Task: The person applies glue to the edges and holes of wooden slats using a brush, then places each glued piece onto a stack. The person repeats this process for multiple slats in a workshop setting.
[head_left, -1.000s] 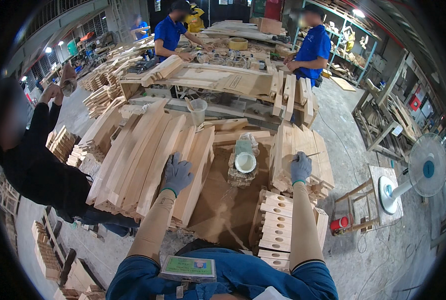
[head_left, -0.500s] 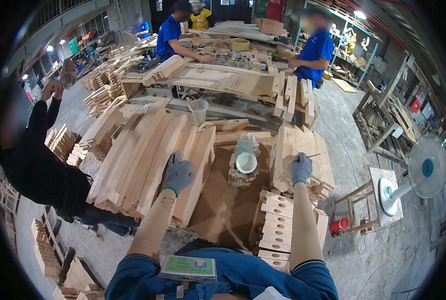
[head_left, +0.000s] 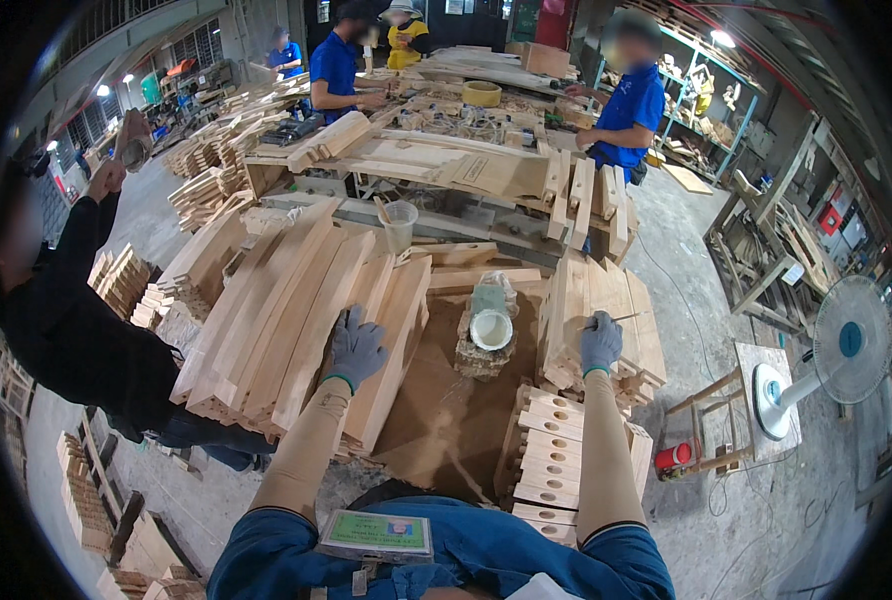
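Observation:
Both my hands wear grey gloves. My left hand (head_left: pixel 358 347) lies on the long pale wooden pieces (head_left: pixel 266 310) stacked at left, its fingers apart. My right hand (head_left: pixel 601 342) is closed round a thin stick (head_left: pixel 632 316) whose end pokes out to the right; its other end is hidden. Beneath that hand is the right-hand stack of wooden pieces (head_left: pixel 626 295). Between the stacks, a tilted white-rimmed pot (head_left: pixel 491 329) with pale contents rests on a crusted block. Wooden pieces with oval holes (head_left: pixel 551 455) line up beside my right forearm.
A clear plastic cup (head_left: pixel 400 228) with a stick in it stands beyond the left stack. At right are a white fan (head_left: pixel 774 395) on a wooden stand and a red container (head_left: pixel 672 456). A person in black (head_left: pixel 86 330) stands close at left; people in blue work farther back.
My right hand has shifted slightly towards me, and the stick has turned to point more to the right. My left hand stays in place.

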A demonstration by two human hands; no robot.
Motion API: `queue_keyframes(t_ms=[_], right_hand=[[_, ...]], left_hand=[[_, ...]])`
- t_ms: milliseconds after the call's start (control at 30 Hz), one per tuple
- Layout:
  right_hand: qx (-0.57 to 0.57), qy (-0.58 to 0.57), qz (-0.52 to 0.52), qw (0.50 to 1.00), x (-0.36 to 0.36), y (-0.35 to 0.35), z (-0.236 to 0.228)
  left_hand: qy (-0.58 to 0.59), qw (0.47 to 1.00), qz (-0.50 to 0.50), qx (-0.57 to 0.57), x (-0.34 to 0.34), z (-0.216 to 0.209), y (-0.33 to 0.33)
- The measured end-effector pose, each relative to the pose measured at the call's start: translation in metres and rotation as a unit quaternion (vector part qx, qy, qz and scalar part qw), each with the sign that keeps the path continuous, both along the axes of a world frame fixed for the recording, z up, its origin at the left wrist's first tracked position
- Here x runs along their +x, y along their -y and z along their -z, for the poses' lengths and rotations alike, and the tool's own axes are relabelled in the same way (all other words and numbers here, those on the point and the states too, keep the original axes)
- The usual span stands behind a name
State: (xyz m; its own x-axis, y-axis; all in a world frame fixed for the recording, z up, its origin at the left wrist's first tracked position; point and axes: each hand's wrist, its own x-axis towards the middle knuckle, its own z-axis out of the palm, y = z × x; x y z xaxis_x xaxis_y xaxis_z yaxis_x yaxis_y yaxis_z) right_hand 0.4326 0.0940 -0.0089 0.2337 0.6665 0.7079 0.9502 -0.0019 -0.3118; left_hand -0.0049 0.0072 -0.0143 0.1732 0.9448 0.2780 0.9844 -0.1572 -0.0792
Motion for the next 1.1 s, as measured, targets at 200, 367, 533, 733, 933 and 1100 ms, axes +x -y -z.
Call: queue_keyframes(t_ms=[200,367,533,733,933,1100], right_hand=[[0.015,0.000,-0.007,1.000,-0.0015,-0.0015,0.0006],[0.012,0.005,-0.002,1.000,0.0021,-0.0016,0.0020],[0.012,-0.010,-0.001,1.000,-0.0010,-0.0010,0.0004],[-0.009,-0.027,-0.011,1.000,-0.0037,0.0007,-0.0021],[-0.007,-0.008,0.005,1.000,-0.0029,-0.0007,-0.0017],[0.000,-0.005,-0.001,1.000,-0.0015,-0.0007,-0.0012]], left_hand=[[0.016,0.999,0.006,0.035,-0.0023,0.0030,0.0008],[0.032,0.999,0.014,0.032,0.0005,0.0015,0.0006],[0.013,1.000,-0.001,0.011,-0.0006,0.0015,-0.0002],[0.006,1.000,-0.011,-0.011,-0.0019,0.0017,0.0002],[0.004,1.000,-0.012,-0.011,-0.0017,0.0018,-0.0002],[0.007,1.000,-0.008,0.000,-0.0004,0.0025,0.0000]])
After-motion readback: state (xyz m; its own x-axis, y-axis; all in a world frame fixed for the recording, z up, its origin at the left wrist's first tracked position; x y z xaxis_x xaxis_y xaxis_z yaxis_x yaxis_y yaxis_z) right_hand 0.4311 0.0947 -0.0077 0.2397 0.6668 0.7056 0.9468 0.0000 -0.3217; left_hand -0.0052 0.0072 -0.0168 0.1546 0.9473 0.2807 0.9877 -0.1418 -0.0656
